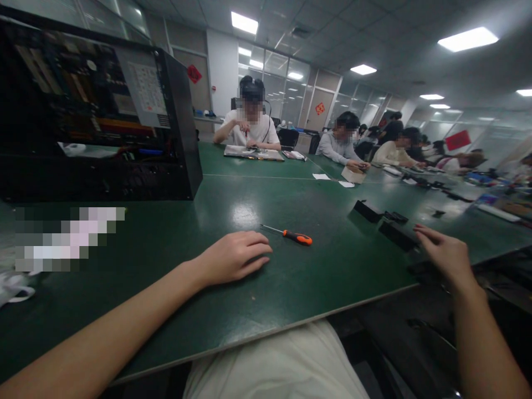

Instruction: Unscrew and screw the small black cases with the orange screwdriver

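Observation:
My left hand (236, 256) rests palm down on the green table (291, 299), its fingers stretched and slightly apart, with nothing held. Just beyond its fingertips lies a screwdriver (297, 238) with an orange and black handle, its thin shaft pointing left. At the right, my right hand (446, 252) hovers by the table edge with fingers extended towards a black box-like part (398, 235). The fingertips look close to that part's near end; whether they touch it is unclear. Behind it lies another black block (368, 210) with a small dark piece (394, 216) alongside.
An open black computer case (183, 122) stands at the left, its inside parts showing. A white strap (16, 288) lies near the left edge. Across the table a person (253, 124) works over a flat panel (253, 153). Farther right, several people sit along the tables near a small carton (353, 175).

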`<action>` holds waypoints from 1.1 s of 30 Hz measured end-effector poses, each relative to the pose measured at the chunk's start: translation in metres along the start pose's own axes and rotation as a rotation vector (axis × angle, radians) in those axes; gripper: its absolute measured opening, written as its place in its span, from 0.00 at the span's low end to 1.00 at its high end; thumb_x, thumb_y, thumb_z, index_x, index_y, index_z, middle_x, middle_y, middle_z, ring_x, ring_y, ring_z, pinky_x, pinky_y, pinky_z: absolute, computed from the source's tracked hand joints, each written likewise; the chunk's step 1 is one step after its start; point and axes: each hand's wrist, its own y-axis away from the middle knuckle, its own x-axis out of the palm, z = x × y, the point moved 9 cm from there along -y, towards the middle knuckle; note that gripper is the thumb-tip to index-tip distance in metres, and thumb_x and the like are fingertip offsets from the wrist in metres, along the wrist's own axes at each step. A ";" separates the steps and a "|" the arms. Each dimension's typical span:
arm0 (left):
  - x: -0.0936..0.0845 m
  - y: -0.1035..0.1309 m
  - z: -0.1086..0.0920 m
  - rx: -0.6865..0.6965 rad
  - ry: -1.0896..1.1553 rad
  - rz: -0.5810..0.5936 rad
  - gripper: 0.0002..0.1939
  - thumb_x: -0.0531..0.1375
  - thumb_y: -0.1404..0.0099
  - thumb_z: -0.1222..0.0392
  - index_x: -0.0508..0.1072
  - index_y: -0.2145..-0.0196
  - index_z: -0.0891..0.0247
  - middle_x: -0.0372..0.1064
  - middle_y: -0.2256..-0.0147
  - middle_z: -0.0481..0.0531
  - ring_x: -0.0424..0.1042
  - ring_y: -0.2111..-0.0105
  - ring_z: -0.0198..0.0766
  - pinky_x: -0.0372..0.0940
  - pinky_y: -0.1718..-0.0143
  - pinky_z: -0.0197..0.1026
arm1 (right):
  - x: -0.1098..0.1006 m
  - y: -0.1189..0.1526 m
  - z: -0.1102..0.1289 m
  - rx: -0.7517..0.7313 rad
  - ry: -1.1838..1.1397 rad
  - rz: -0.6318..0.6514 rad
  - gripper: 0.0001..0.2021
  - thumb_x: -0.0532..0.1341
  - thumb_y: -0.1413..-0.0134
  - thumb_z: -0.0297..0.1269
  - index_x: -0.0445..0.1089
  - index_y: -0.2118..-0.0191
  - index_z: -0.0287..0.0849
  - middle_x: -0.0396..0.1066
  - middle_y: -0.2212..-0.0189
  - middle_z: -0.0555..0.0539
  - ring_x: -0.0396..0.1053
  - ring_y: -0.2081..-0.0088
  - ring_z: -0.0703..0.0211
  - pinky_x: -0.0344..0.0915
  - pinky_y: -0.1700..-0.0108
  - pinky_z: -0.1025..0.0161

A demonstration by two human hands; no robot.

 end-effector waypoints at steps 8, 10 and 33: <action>0.000 0.001 -0.002 0.004 -0.011 0.011 0.13 0.56 0.23 0.58 0.77 0.51 0.65 0.76 0.52 0.59 0.77 0.55 0.44 0.72 0.52 0.44 | 0.031 0.005 0.009 -0.142 -0.072 0.098 0.27 0.53 0.40 0.50 0.77 0.43 0.46 0.74 0.41 0.46 0.73 0.41 0.45 0.66 0.37 0.56; -0.001 0.002 -0.003 0.010 -0.011 0.014 0.13 0.56 0.23 0.58 0.77 0.51 0.65 0.76 0.52 0.58 0.77 0.55 0.44 0.71 0.52 0.44 | 0.032 0.002 0.004 -0.098 -0.043 0.087 0.27 0.53 0.41 0.52 0.78 0.43 0.48 0.75 0.43 0.45 0.75 0.44 0.40 0.70 0.41 0.50; -0.012 0.013 0.020 -0.157 -0.068 -0.130 0.17 0.53 0.40 0.69 0.63 0.86 0.62 0.64 0.82 0.49 0.62 0.80 0.35 0.61 0.71 0.42 | 0.110 -0.130 0.103 -0.164 0.327 0.349 0.31 0.60 0.37 0.53 0.70 0.40 0.32 0.74 0.49 0.24 0.74 0.55 0.37 0.65 0.58 0.50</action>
